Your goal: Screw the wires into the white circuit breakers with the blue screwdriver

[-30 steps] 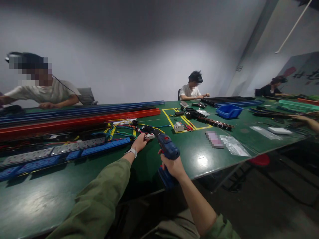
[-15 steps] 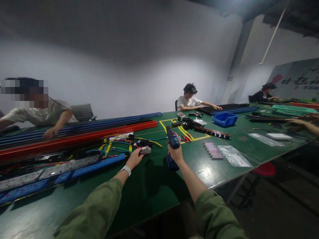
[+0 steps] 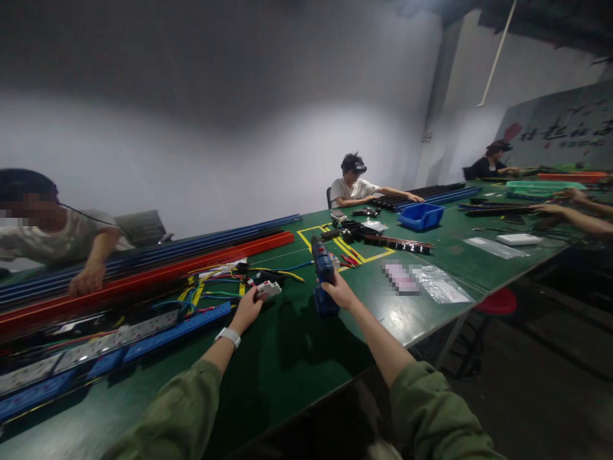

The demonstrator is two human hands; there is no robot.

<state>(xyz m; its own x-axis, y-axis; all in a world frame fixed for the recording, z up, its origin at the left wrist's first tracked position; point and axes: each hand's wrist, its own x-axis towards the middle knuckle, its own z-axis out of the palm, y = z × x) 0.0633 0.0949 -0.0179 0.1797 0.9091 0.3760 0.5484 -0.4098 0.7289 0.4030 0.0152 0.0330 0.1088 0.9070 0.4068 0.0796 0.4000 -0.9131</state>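
Observation:
My left hand (image 3: 248,310), a white band at its wrist, is closed on a small white block-shaped part (image 3: 269,290), held just above the table beside loose wires (image 3: 268,276). To its right, my right hand (image 3: 343,292) is at the handle of a blue cordless drill (image 3: 324,263). The thumb lies against the handle, and the other fingers are largely hidden. The drill is upright with its battery base (image 3: 326,303) low at the table, its nose pointing away from me. Left of my left hand is a strip of blue sockets (image 3: 177,332).
Long red (image 3: 230,257) and blue rails cross the green table (image 3: 292,358) at the left. Ahead are yellow tape marks, red-handled pliers (image 3: 348,260) and a blue bin (image 3: 421,216). A clear plastic bag (image 3: 443,285) lies at the right. Several people sit around the table.
The view has swung slightly right and down. My right hand has shifted a little right on the drill, which stays about in place. My left hand still holds the white part, now turned slightly.

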